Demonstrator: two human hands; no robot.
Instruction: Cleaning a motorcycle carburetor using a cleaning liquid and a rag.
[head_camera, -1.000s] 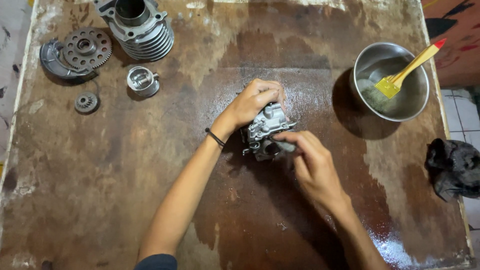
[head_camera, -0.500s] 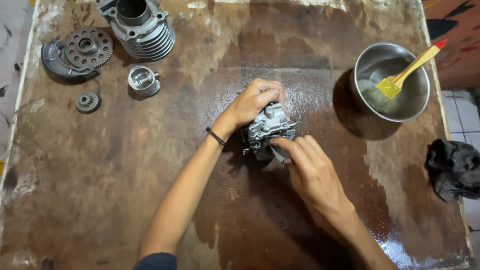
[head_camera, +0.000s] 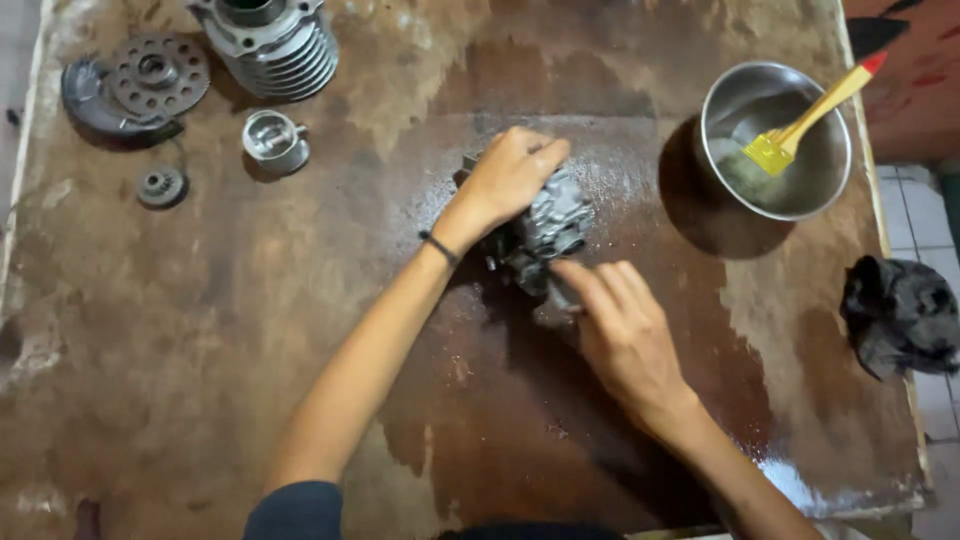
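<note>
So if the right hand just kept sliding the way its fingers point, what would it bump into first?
Almost at once, the grey metal engine part: the right hand points up and left, its fingertips already at that part's lower edge, which the left hand covers from above.

A worn brown tabletop (head_camera: 250, 380), stained and wet in patches, carries a finned metal cylinder (head_camera: 270, 45) at its far left edge, with a toothed disc (head_camera: 150, 75), a small gear (head_camera: 160, 186) and a short piston (head_camera: 275, 141) close by. Near the middle sits a grey metal engine part (head_camera: 555, 222), and toward the far right stands a steel bowl (head_camera: 735, 100) holding a yellow brush with a red-tipped handle (head_camera: 800, 125). A crumpled black rag (head_camera: 900, 315) lies at the right edge, well apart from the bowl.
</note>
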